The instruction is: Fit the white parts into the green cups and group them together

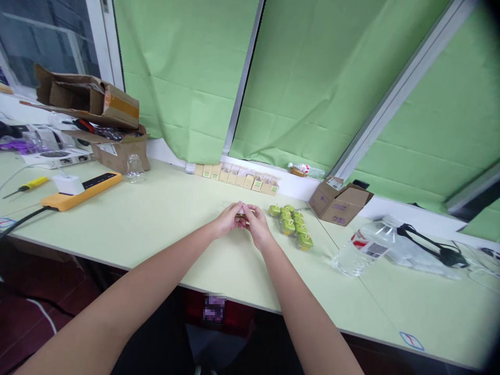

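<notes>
My left hand [227, 221] and my right hand [254, 223] meet above the middle of the table. Their fingers are closed together on one small thing [241, 214], pale on top with a dark and yellowish edge; fingers cover most of it, so its kind cannot be made out. Just behind my left hand lies what looks like a thin clear plastic piece [225, 205]. To the right of my right hand stand several small green packages [288, 226] with pale loops on top, set in short rows. A line of small beige card boxes [236, 176] runs along the back of the table.
An orange power strip [88, 190], a yellow screwdriver [34, 183], a clear dome [135, 169] and stacked cartons [121, 151] are on the left. Rightward are an open carton [338, 202], a large water bottle [363, 247] and a black strap [433, 247]. A small bottle [307, 170] lies at the sill.
</notes>
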`<act>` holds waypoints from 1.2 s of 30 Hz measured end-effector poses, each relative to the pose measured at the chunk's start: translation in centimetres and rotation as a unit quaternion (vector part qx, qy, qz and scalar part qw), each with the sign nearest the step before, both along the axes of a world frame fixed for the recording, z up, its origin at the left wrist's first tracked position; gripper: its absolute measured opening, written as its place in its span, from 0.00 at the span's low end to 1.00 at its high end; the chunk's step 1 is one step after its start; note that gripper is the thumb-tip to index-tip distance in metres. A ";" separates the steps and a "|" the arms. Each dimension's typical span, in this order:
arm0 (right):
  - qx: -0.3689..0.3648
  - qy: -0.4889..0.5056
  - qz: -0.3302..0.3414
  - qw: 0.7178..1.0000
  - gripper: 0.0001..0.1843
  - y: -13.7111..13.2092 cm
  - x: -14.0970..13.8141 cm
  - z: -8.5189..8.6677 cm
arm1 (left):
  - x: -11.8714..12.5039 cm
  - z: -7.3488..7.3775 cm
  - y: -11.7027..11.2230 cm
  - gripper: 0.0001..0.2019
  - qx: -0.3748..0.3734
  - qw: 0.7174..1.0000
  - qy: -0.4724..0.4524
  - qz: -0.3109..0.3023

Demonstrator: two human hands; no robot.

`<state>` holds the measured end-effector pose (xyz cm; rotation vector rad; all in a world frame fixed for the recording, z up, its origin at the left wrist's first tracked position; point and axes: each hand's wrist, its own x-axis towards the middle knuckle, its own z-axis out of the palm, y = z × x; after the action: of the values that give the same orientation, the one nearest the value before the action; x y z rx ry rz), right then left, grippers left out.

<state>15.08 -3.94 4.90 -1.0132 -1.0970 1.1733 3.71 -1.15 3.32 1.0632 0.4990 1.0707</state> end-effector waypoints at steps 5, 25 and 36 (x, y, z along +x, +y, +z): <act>0.001 -0.011 -0.010 1.000 0.29 0.0 0.0 0.0 | 0.1 -0.2 0.2 0.20 -0.011 1.000 0.016 0.015; 0.032 -0.009 -0.008 0.999 0.27 0.2 0.1 -0.2 | 0.0 -0.1 0.1 0.22 -0.007 0.999 0.045 0.023; 0.020 -0.018 -0.025 0.999 0.24 0.8 0.6 -0.9 | -0.3 0.0 0.2 0.24 0.008 0.996 0.060 0.061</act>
<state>15.71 -3.18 4.03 -1.0297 -1.1132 1.0920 3.40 -0.99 3.35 1.1281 0.6590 1.1232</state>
